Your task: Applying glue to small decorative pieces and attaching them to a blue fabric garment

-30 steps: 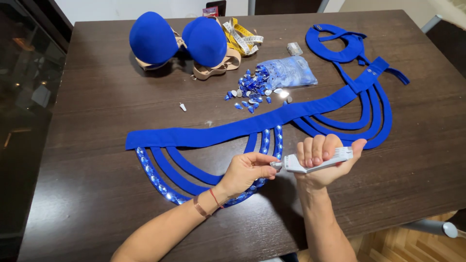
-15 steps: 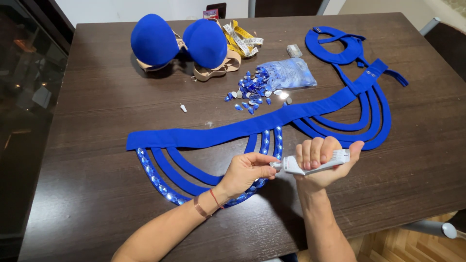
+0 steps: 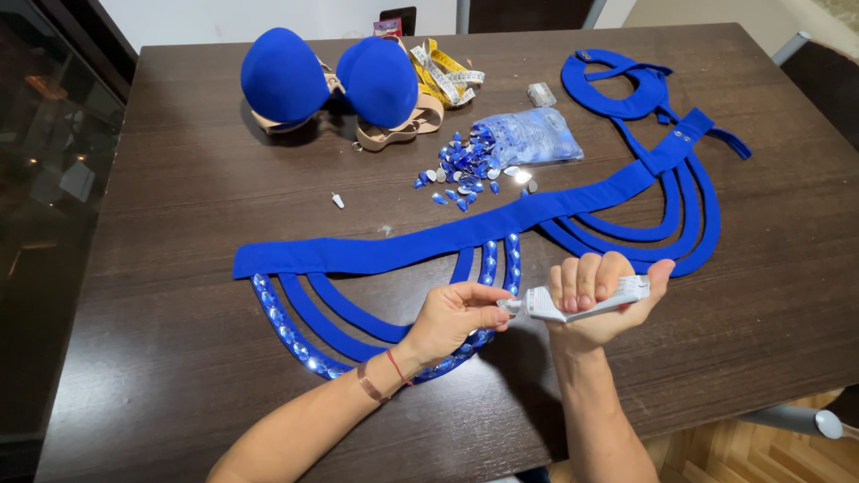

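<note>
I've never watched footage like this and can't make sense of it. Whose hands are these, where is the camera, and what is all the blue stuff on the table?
The camera sits on a person's head and looks down, so the two bare arms coming up from the bottom edge are that person's own. The right hand holds a small white tube lying sideways. The left hand pinches the tube's nozzle end. Beneath them, on a dark wooden table, lies a long blue fabric band with hanging loop straps; some loops already carry rows of shiny stones. Farther back are a loose pile of blue stones, a clear bag of more, two blue padded cups, a yellow measuring tape and another blue strap piece.
</note>
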